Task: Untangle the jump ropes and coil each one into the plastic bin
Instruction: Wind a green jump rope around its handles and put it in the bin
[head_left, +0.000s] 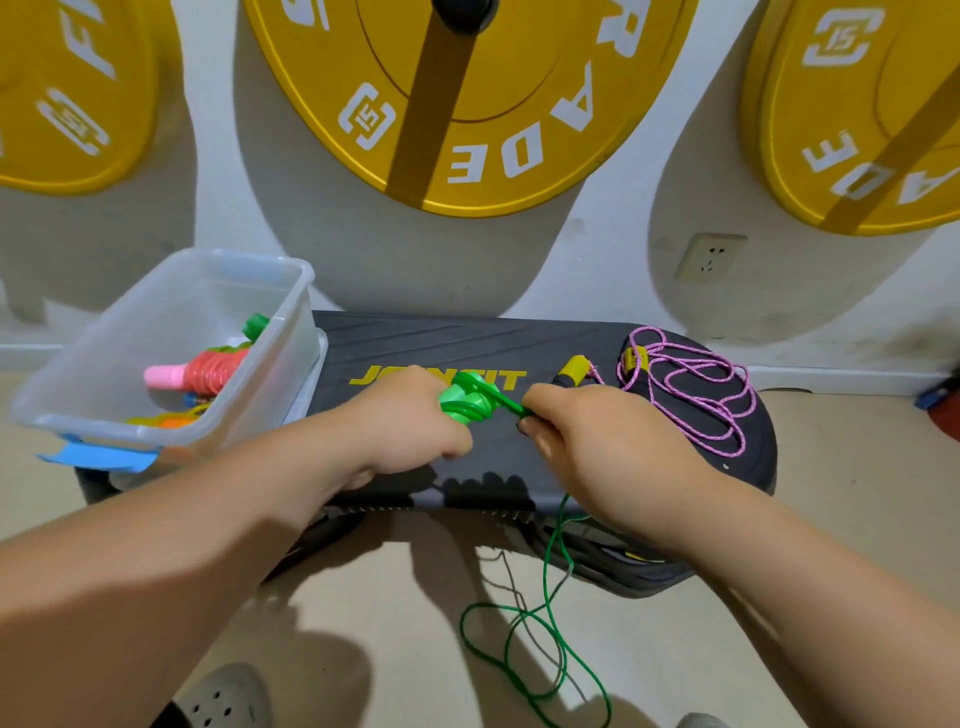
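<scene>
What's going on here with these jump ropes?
A person is winding up the green rope. The left hand grips its handles, which have cord wrapped around them, and the right hand pinches the cord beside them. The rest of that cord hangs off the black step into loops on the floor. A pink rope lies loose on the step's right end. The clear bin on the left already holds some bundled ropes.

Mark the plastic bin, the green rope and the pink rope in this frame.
plastic bin (289, 358), head view, on its translucent right wall.
green rope (470, 402), head view, on the wound coils.
pink rope (744, 402), head view, on the loose loops' right side.
</scene>
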